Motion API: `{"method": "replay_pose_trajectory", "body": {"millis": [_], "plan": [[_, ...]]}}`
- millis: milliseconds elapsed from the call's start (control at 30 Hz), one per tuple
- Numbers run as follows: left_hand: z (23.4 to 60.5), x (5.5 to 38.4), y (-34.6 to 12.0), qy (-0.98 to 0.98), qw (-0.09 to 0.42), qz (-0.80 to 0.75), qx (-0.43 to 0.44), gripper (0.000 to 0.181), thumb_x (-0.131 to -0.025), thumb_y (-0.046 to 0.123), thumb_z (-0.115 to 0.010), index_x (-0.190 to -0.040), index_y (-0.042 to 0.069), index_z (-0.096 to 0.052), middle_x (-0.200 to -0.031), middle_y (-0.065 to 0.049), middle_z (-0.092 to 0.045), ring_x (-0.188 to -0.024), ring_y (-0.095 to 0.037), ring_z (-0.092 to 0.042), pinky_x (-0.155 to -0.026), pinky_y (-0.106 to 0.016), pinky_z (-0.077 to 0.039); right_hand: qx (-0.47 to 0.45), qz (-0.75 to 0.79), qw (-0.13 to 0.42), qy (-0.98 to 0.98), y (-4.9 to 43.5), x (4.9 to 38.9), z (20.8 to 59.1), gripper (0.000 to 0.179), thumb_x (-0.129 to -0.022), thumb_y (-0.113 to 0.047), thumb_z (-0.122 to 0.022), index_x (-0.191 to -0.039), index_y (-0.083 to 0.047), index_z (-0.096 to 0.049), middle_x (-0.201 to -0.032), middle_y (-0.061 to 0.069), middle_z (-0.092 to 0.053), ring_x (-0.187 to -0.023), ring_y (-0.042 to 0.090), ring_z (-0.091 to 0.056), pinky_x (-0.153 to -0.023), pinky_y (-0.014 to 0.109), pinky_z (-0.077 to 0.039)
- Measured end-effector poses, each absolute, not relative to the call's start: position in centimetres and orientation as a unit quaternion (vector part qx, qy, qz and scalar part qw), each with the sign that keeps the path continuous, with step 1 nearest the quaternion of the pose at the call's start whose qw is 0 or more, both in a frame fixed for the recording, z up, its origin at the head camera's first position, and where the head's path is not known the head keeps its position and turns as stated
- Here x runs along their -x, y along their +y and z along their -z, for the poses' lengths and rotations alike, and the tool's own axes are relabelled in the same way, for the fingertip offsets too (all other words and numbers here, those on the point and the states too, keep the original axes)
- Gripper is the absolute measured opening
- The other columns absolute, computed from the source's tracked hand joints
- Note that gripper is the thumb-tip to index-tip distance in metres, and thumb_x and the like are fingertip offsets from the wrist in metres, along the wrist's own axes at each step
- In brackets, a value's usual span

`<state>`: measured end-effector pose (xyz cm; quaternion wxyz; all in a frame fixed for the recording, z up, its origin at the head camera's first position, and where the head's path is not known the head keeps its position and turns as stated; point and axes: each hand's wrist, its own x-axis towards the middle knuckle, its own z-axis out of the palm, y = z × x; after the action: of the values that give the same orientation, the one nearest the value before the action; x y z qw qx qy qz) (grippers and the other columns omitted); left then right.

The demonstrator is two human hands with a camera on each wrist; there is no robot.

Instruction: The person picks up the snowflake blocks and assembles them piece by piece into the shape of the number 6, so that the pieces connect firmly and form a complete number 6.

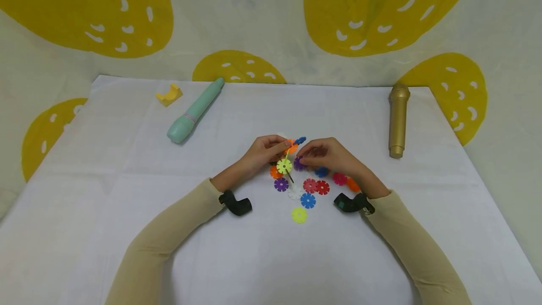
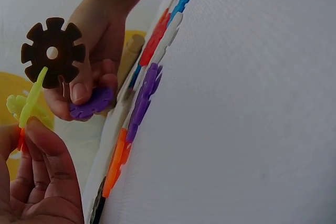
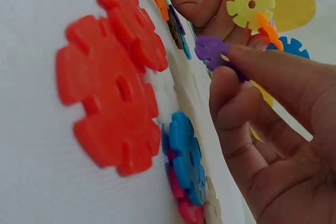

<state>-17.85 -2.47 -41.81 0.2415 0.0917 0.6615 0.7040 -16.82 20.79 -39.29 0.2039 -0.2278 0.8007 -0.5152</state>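
My left hand (image 1: 264,152) pinches a joined cluster of notched plastic discs, gripping it near the orange disc (image 1: 292,146). Fitted into the cluster are a yellow-green disc (image 1: 284,159), a blue disc (image 1: 300,140) and a dark brown disc (image 2: 38,52), which the left wrist view shows edge-joined to a yellow-green one. Between thumb and fingers, my right hand (image 1: 332,156) holds a purple notched disc (image 3: 211,50), apart from the cluster but close to it. My fingers partly cover both the purple disc and the orange one.
Loose discs lie below the hands, among them a red disc (image 1: 326,191), a blue disc (image 1: 308,204) and a yellow disc (image 1: 298,219). Farther back are a mint microphone (image 1: 196,109), a yellow cradle-shaped block (image 1: 170,98) and a gold microphone (image 1: 398,121), near the table's far edge.
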Motion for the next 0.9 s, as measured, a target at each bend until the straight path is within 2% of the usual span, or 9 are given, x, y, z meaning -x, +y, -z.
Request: {"method": "replay_pose_trajectory", "body": {"millis": [200,433,633,900], "plan": [[41.80,17.79,-2.49,0.656,0.239,-0.710,-0.089,0.027,-0.098,0.021,-0.060,-0.110,-0.003,-0.065,-0.079,-0.002,-0.061,-0.072,-0.012,-0.056,-0.072,-0.019,-0.052,0.139,0.534,0.160,0.818,20.98,16.93,39.18,0.024,-0.093,-0.015,-0.068,-0.112,0.000,-0.068,-0.102,0.016,-0.070,-0.082,0.022,-0.069,-0.071,0.028,-0.057],[41.82,17.74,-2.54,0.654,0.240,-0.712,-0.088,0.027,-0.098,0.019,-0.060,-0.111,-0.003,-0.065,-0.078,-0.003,-0.062,-0.070,-0.012,-0.056,-0.070,-0.019,-0.052,0.070,0.579,0.114,0.805,21.04,16.83,39.01,0.031,-0.095,-0.022,-0.066,-0.117,-0.001,-0.065,-0.098,0.005,-0.070,-0.080,0.018,-0.066,-0.072,0.023,-0.056],[41.87,17.83,-2.57,0.660,0.238,-0.707,-0.089,0.027,-0.098,0.020,-0.059,-0.112,-0.003,-0.065,-0.082,-0.002,-0.063,-0.072,-0.012,-0.056,-0.070,-0.019,-0.053,0.035,0.604,0.097,0.790,21.10,16.82,38.85,0.035,-0.095,-0.026,-0.065,-0.120,-0.002,-0.064,-0.100,0.002,-0.069,-0.081,0.016,-0.066,-0.074,0.022,-0.055],[41.93,17.92,-2.55,0.664,0.236,-0.703,-0.090,0.027,-0.099,0.019,-0.059,-0.111,-0.004,-0.064,-0.083,-0.002,-0.064,-0.071,-0.012,-0.057,-0.069,-0.019,-0.052,0.023,0.625,0.092,0.775,21.23,17.08,39.07,0.035,-0.093,-0.027,-0.067,-0.119,-0.003,-0.064,-0.101,0.001,-0.069,-0.084,0.021,-0.067,-0.075,0.023,-0.056]]}}
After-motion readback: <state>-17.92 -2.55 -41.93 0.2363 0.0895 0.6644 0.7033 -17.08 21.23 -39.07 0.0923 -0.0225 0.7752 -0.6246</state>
